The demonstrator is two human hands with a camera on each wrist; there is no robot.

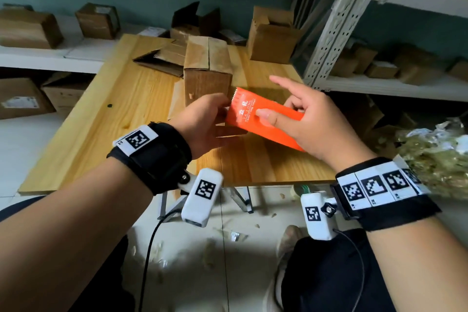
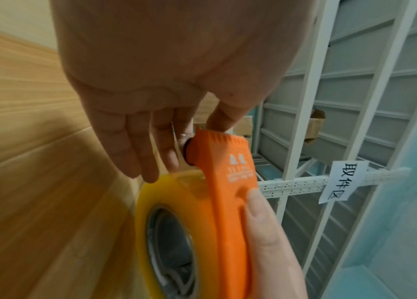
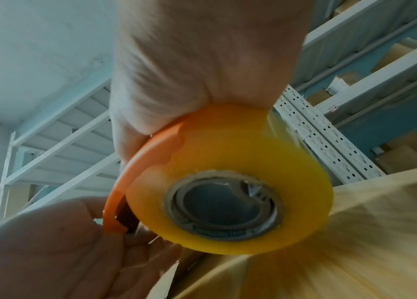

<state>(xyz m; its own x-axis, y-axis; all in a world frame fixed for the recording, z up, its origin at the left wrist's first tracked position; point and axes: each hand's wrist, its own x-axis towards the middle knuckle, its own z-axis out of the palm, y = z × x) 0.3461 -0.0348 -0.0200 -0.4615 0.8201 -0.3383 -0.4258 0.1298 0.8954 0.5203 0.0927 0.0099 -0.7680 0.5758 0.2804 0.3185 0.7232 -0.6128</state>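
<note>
An orange tape dispenser (image 1: 263, 120) carrying a yellowish roll of tape (image 3: 227, 153) is held above the wooden table (image 1: 101, 114). My right hand (image 1: 291, 114) grips its rear, thumb pressed on the orange top and index finger pointing forward. My left hand (image 1: 222, 109) pinches the toothed front end with thumb and forefinger; its other fingers hang straight. In the left wrist view the dispenser (image 2: 230, 182) curves over the roll (image 2: 176, 202). Just beyond it stands a closed cardboard box (image 1: 207, 68). Whether a tape end is pulled free is hidden.
Flattened cardboard (image 1: 162, 58) and an open box (image 1: 271, 35) lie at the table's back. A white perforated shelf upright (image 1: 336, 20) rises at right; shelves with boxes surround the table. A crumpled plastic heap (image 1: 435, 154) sits at right, with scraps on the floor.
</note>
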